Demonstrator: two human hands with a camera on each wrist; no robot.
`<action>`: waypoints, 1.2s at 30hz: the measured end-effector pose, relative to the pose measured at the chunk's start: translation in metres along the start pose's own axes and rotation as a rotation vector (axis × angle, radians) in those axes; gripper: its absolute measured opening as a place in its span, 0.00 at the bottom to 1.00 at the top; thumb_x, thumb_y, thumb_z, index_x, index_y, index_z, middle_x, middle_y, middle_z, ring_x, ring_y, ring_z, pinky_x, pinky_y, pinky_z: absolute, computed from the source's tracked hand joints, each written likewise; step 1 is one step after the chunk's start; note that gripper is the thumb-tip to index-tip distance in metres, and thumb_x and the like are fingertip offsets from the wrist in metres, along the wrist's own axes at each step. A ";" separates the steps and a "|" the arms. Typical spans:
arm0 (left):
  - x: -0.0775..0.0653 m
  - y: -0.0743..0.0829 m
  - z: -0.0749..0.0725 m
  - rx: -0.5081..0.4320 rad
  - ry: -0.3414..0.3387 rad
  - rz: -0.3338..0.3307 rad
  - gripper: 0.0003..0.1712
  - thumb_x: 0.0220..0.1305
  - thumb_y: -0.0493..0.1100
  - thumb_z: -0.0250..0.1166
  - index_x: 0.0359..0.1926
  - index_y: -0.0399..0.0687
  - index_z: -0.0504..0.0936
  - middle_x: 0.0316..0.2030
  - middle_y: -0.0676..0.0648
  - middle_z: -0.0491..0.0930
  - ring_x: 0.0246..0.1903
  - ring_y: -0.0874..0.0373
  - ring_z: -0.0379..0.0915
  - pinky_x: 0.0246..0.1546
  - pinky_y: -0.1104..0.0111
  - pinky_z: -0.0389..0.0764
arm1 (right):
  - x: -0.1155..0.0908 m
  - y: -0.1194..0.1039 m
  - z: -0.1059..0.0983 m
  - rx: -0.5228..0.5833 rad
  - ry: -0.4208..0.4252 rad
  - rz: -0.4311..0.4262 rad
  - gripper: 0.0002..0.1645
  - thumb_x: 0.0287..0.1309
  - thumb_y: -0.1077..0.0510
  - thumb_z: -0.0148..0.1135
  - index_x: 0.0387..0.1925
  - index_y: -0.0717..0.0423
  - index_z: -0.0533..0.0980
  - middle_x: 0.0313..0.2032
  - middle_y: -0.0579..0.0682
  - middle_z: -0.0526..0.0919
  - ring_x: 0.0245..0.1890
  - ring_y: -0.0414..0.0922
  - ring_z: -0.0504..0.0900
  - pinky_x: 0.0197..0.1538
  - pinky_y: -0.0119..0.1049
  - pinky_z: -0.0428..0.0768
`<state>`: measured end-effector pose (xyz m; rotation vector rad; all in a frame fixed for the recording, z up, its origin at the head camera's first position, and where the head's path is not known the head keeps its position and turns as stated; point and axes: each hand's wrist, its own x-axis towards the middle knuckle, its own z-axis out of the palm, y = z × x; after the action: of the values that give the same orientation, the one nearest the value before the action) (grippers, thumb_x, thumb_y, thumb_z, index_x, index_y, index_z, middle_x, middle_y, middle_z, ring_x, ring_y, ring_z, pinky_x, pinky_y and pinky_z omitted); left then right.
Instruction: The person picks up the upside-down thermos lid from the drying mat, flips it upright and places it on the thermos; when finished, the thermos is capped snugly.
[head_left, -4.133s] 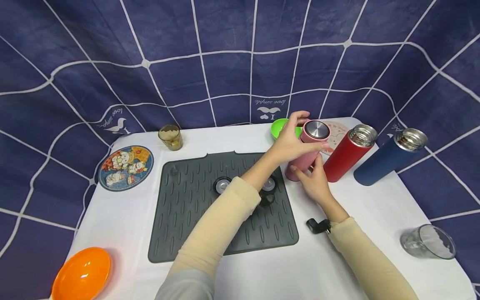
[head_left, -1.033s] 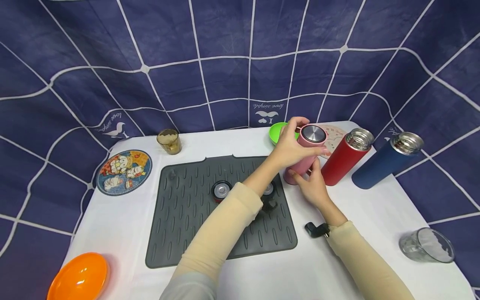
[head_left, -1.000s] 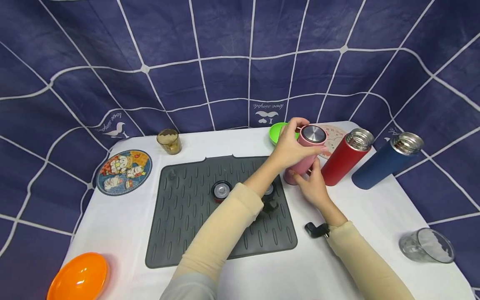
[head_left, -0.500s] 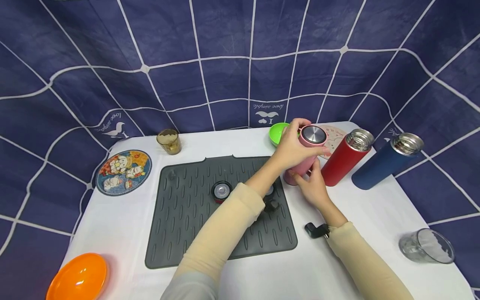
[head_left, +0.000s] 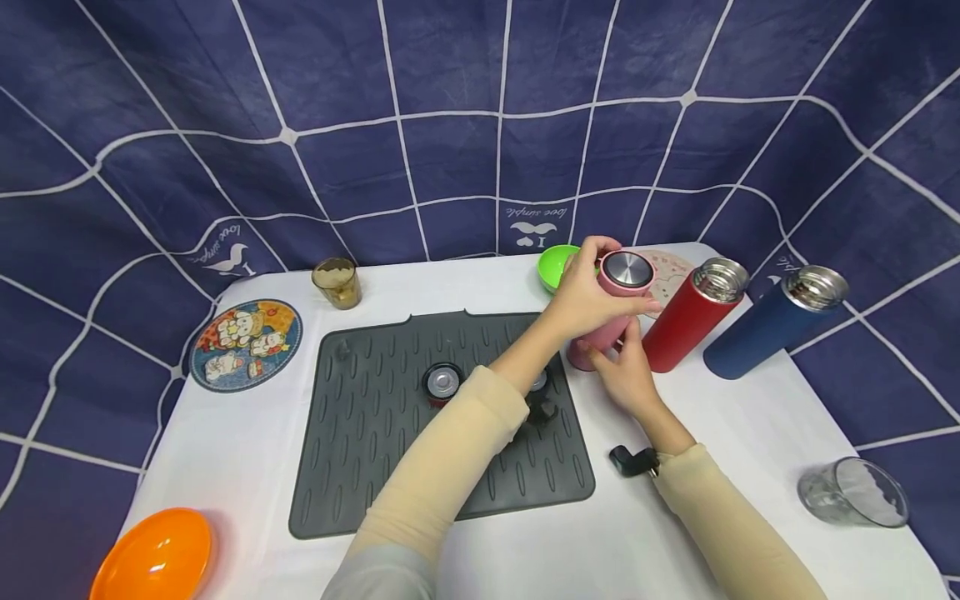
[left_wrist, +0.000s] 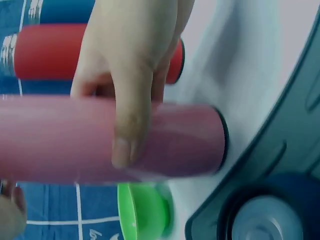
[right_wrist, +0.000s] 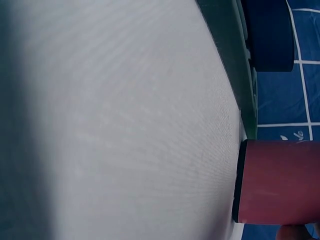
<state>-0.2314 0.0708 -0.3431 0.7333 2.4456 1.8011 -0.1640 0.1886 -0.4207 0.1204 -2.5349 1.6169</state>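
A pink thermos with a steel-topped pink lid stands upright beside the grey mat. My left hand grips it at the lid, fingers behind and thumb across the front. Lower down, my right hand holds the body. In the left wrist view the right thumb lies across the pink thermos, near its dark base. The right wrist view shows the lower part of the pink thermos over white cloth. To its right are a red thermos and a blue thermos, both without lids.
The ribbed grey mat bears two round dark lids, one in plain view, another partly behind the left arm. A green bowl, amber glass, orange bowl, clear glass and patterned round mat surround it.
Both hands stay on the pink thermos throughout. My left thumb and fingers shift slightly round the lid. Since the oldest frame the head view has moved a little; the other things stay in place.
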 end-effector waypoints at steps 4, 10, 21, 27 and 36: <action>0.002 0.001 -0.005 0.007 -0.029 0.004 0.44 0.40 0.51 0.79 0.59 0.53 0.68 0.52 0.55 0.74 0.52 0.66 0.68 0.49 0.77 0.73 | 0.000 0.001 0.000 -0.003 -0.008 -0.010 0.42 0.57 0.63 0.63 0.65 0.59 0.49 0.62 0.60 0.63 0.65 0.56 0.64 0.65 0.57 0.62; 0.005 0.000 -0.015 -0.042 -0.181 -0.042 0.47 0.44 0.48 0.76 0.65 0.57 0.65 0.57 0.55 0.73 0.59 0.66 0.65 0.57 0.72 0.70 | -0.001 0.002 0.000 -0.007 -0.022 0.001 0.42 0.58 0.62 0.63 0.65 0.58 0.48 0.62 0.61 0.62 0.65 0.56 0.63 0.66 0.57 0.61; 0.007 0.005 -0.013 0.019 -0.147 -0.028 0.43 0.44 0.49 0.76 0.61 0.53 0.68 0.54 0.53 0.75 0.54 0.63 0.67 0.50 0.78 0.71 | 0.004 0.018 0.000 -0.016 -0.011 -0.019 0.44 0.57 0.57 0.64 0.67 0.55 0.48 0.62 0.58 0.64 0.65 0.55 0.64 0.65 0.57 0.63; 0.004 0.001 -0.006 -0.022 -0.094 -0.009 0.49 0.40 0.50 0.78 0.63 0.54 0.63 0.55 0.55 0.71 0.53 0.66 0.66 0.51 0.78 0.72 | 0.002 0.015 0.000 -0.013 -0.012 -0.022 0.41 0.58 0.59 0.63 0.65 0.55 0.50 0.62 0.61 0.63 0.65 0.57 0.64 0.65 0.58 0.61; 0.005 0.001 -0.018 -0.026 -0.181 -0.028 0.41 0.45 0.49 0.76 0.61 0.53 0.69 0.53 0.55 0.76 0.55 0.67 0.67 0.54 0.75 0.72 | 0.008 0.028 0.000 -0.029 -0.029 -0.023 0.46 0.57 0.57 0.64 0.68 0.53 0.46 0.63 0.59 0.63 0.65 0.56 0.64 0.64 0.58 0.63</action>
<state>-0.2408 0.0566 -0.3349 0.8165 2.3023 1.6721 -0.1757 0.2006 -0.4442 0.1701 -2.5675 1.5812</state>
